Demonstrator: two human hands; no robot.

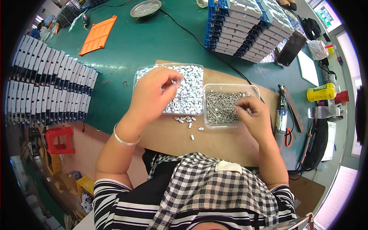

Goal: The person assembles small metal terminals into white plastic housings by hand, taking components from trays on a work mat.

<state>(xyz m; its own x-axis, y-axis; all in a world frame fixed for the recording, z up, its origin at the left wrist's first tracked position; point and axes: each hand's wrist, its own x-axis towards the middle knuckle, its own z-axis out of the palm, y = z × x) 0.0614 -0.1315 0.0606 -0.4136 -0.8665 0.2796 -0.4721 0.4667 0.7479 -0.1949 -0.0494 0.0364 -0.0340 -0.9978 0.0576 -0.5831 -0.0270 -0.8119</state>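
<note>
My left hand (153,90) hovers over a clear plastic box (203,90) heaped with small white plastic parts (188,96). Its thumb and fingers are curled together, and whatever is at the tips is too small to name. To the right, a second clear box (226,125) holds many small metal screws (222,107). Over that box's right side is my right hand (253,113), thumb and forefinger pinched; any piece between them is hidden. Several loose white parts (189,124) lie on the brown board (172,134) in front of the boxes.
Stacked white-and-blue modules stand at the left (50,84) and far right (245,30). An orange plastic panel (97,36) and a metal dish (145,8) lie farther back. An electric screwdriver (282,119), a black cable (191,34) and bottles (322,92) are rightward.
</note>
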